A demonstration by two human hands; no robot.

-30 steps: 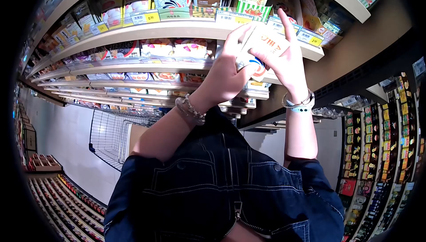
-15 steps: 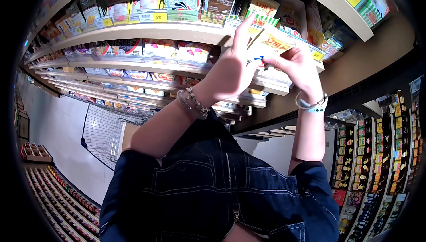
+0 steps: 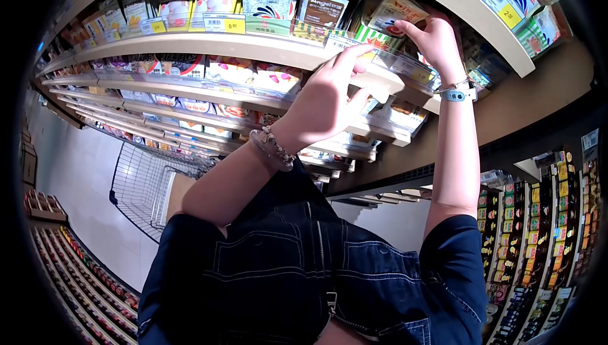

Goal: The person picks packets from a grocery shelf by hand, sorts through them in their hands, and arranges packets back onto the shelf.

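My right hand [image 3: 434,44] reaches to the upper shelf and pinches a small flat packet [image 3: 396,12] with red print by its right edge, thumb on the front. The packet is tilted over the shelf's front row, and the fingers behind it are hidden. Below and to the left, my left hand [image 3: 329,99] hovers in front of the shelf edge. Its fingers and thumb are apart, with nothing in them. A packet with green and white stripes [image 3: 377,37] stands just under the held one.
The shelf lip [image 3: 209,42] carries price tags [image 3: 223,23]. Brown Angel packets [image 3: 323,8] and white-blue packets [image 3: 266,2] stand left of my right hand. Overhead, another shelf edge [image 3: 481,19] juts out at the right. A wire shopping cart [image 3: 136,180] stands on the floor at left.
My right hand has moved up and right with the packet, from beside my left hand to the upper shelf. The left hand's raised finger has lowered, and that hand no longer adjoins the packet.
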